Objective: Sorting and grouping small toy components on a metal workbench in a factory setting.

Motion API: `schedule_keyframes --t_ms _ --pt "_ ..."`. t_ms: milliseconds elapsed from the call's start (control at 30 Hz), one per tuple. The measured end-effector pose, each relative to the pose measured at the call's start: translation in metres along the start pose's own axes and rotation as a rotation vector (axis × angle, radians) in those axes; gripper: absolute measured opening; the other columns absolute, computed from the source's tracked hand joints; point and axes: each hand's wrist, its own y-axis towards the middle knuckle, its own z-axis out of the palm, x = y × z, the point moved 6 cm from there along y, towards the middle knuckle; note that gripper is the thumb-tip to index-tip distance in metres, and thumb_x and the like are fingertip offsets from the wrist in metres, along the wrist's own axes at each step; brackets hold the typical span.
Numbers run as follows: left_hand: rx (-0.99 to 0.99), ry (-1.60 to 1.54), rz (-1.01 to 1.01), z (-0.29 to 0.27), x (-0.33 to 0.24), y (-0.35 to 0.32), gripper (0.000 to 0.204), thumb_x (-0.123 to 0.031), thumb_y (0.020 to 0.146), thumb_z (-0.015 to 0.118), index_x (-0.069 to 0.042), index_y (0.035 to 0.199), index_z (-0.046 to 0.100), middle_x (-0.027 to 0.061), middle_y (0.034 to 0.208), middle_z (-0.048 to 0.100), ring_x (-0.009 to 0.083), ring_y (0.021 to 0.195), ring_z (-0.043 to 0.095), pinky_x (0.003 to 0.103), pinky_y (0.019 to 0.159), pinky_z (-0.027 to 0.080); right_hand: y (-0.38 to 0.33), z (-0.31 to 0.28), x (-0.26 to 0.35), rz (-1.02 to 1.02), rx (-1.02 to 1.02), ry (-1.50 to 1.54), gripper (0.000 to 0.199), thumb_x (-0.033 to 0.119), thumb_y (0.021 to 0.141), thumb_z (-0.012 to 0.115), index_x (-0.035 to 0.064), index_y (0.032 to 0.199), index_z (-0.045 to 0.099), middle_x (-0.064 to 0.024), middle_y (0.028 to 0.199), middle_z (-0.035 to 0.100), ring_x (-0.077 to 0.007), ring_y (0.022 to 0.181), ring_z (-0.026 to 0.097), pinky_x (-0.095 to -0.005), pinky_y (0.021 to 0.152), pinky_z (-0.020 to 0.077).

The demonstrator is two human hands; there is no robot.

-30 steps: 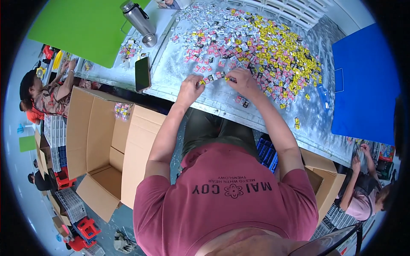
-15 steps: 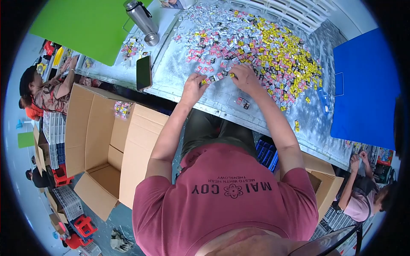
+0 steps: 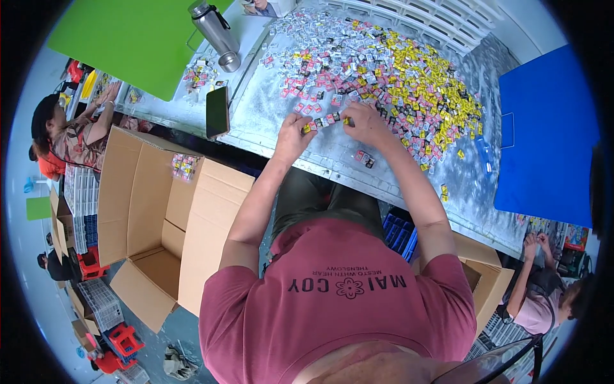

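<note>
- Bearings are being taken from the row of small pieces (image 3: 327, 120), with twelve o'clock pointing away from the person.
- The row is lying between the two hands, near the front edge of the bench (image 3: 252, 125); whether it is touching the surface, I cannot tell.
- The left hand (image 3: 293, 137) is holding the row's nine o'clock end, its fingers pinching a yellow piece (image 3: 309, 128).
- The right hand (image 3: 366, 125) is working at the three o'clock end, its fingers pinching a dark-and-yellow piece (image 3: 348, 121).
- A heap of loose pieces (image 3: 409, 83) in yellow, pink, black and white is spreading from twelve to three o'clock.
- A small cluster (image 3: 364, 159) is lying apart, between four and five o'clock.
- A dark-screened phone (image 3: 217, 112) is resting at nine o'clock.
- A steel flask (image 3: 215, 31) is standing between ten and eleven o'clock.
- An open cardboard box (image 3: 144, 205) is sitting at eight o'clock.
</note>
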Motion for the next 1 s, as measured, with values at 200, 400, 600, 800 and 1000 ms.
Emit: schedule_keyframes --t_ms 200,400,600,800,1000 --pt "-0.002 0.008 0.006 0.002 -0.002 0.002 0.035 -0.011 0.077 0.084 -0.002 0.109 0.074 0.0126 0.101 0.062 0.0262 0.081 0.066 0.036 0.075 0.056 0.0 -0.001 -0.007 -0.065 -0.159 -0.071 0.027 0.015 0.083 0.07 0.011 0.11 0.069 -0.0117 0.124 0.065 -0.0307 0.121 0.06 -0.0511 0.103 0.0405" --pt "-0.006 0.006 0.002 0.0 0.001 0.001 0.034 -0.011 0.077 0.084 -0.002 0.109 0.074 0.0139 0.103 0.063 0.0283 0.085 0.067 0.037 0.078 0.057 0.009 0.003 -0.008 -0.043 -0.104 -0.002 0.03 0.01 0.083 0.072 0.0083 0.112 0.07 -0.0118 0.122 0.065 -0.0301 0.118 0.061 -0.0444 0.101 0.0434" --pt "0.031 -0.016 -0.035 0.001 0.001 0.004 0.035 -0.008 0.075 0.084 -0.002 0.108 0.074 0.0159 0.109 0.066 0.0337 0.102 0.065 0.04 0.09 0.054 0.015 0.004 -0.011 -0.141 -0.076 0.023 0.035 0.008 0.08 0.074 0.0066 0.115 0.069 -0.0117 0.115 0.062 -0.032 0.109 0.062 -0.0462 0.094 0.0492" --pt "0.012 0.01 0.035 -0.001 0.002 0.005 0.037 -0.009 0.076 0.084 -0.003 0.111 0.074 0.0165 0.109 0.065 0.0328 0.096 0.067 0.039 0.084 0.056 0.019 0.007 0.003 -0.126 0.007 0.06 0.04 0.006 0.079 0.076 0.0073 0.118 0.068 -0.0123 0.108 0.06 -0.033 0.106 0.063 -0.0424 0.091 0.0521" --pt "0.019 -0.009 0.052 0.0 -0.001 0.006 0.037 -0.01 0.075 0.085 -0.004 0.111 0.075 0.0162 0.109 0.065 0.0329 0.097 0.067 0.039 0.085 0.056 0.022 0.015 0.003 -0.134 0.01 0.065 0.041 0.009 0.078 0.079 0.0094 0.117 0.069 -0.0113 0.103 0.058 -0.0321 0.102 0.063 -0.0429 0.087 0.053"
